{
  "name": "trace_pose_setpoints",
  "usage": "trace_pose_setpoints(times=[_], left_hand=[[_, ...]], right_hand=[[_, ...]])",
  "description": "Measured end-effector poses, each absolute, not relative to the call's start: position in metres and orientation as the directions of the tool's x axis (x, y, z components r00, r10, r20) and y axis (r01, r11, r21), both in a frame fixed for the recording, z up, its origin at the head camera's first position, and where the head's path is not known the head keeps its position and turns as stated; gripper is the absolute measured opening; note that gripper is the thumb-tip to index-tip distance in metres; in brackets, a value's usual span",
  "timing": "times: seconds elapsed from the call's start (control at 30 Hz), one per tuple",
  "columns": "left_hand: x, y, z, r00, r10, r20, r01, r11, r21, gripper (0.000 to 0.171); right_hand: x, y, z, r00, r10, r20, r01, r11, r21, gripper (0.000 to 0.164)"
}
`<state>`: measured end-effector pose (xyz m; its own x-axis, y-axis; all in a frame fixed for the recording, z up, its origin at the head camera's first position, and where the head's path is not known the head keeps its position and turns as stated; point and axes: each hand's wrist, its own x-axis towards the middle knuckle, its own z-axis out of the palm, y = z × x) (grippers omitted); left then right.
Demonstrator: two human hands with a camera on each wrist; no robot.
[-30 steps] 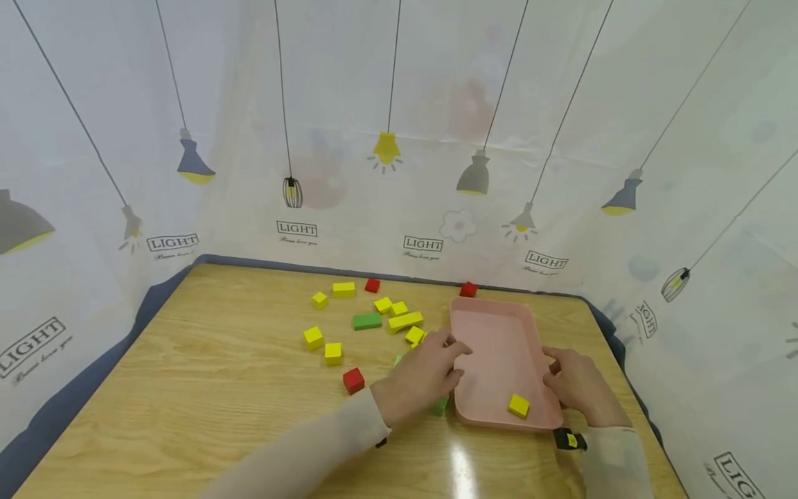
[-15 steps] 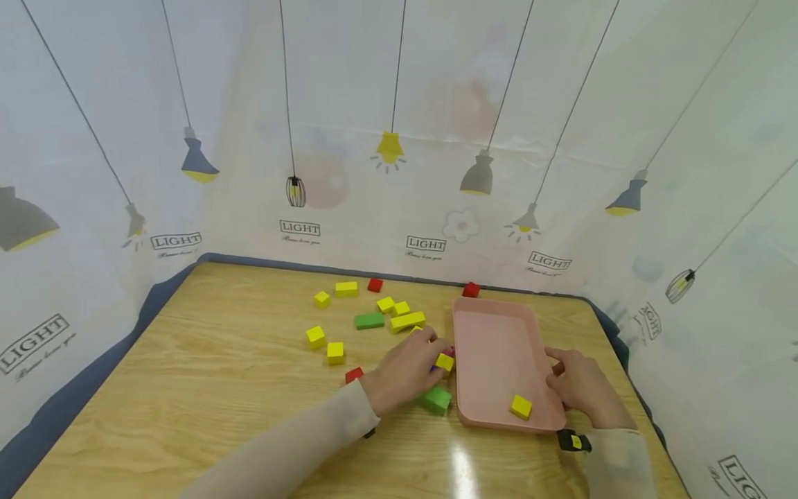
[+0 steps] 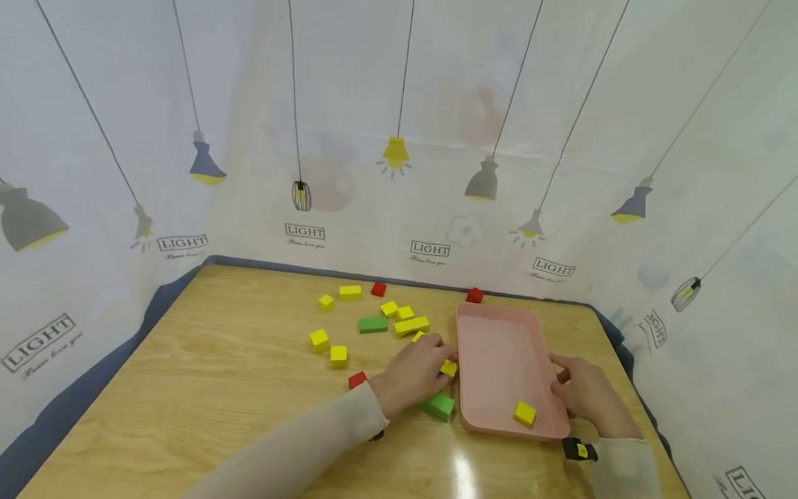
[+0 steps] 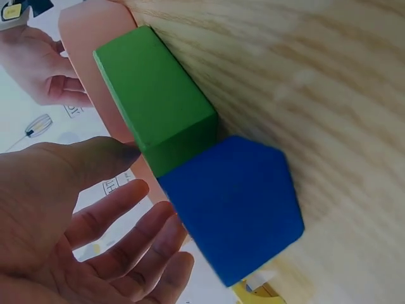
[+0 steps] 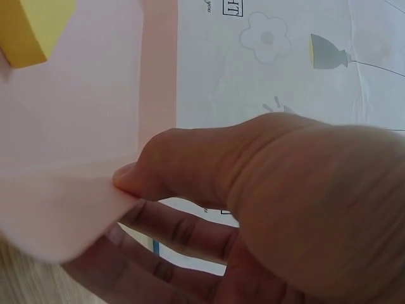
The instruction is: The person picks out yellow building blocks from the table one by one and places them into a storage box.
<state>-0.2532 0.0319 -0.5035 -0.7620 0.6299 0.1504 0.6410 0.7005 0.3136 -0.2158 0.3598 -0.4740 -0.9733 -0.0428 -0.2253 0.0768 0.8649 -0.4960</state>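
My left hand [image 3: 414, 371] reaches palm-down among the blocks left of the pink tray [image 3: 501, 367]. In the left wrist view its fingers are loosely bent, and the thumb tip lies right at the end of a green block [image 4: 158, 95]. A blue five-sided block [image 4: 234, 209] sits against that green one, close to the fingertips. A yellow block [image 3: 448, 368] shows beside the fingers in the head view. My right hand [image 3: 586, 391] grips the tray's right side, thumb over the rim [image 5: 69, 209] and fingers outside it. One yellow block [image 3: 524, 414] lies inside the tray.
Several yellow blocks, such as one long bar [image 3: 411, 326], lie scattered left of the tray with a green block [image 3: 373, 325]. Red blocks stand beyond the tray [image 3: 474, 295], at the back [image 3: 378, 289] and by the left wrist [image 3: 357, 380]. A printed curtain [image 3: 374, 229] encloses the table.
My left hand has drawn back from over the tray's left edge to the blocks beside it. The right hand keeps its grip on the tray. The head view has shifted slightly.
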Motion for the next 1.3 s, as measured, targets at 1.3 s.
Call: trace_pose_setpoints(times=[1.3], left_hand=[[-0.25,0.031,-0.5,-0.781,0.589,0.207,0.624,0.729,0.282,0.035]], right_hand=[[-0.218,0.361,-0.474,-0.971,-0.028,-0.235,0.085,0.887,-0.454,0.057]])
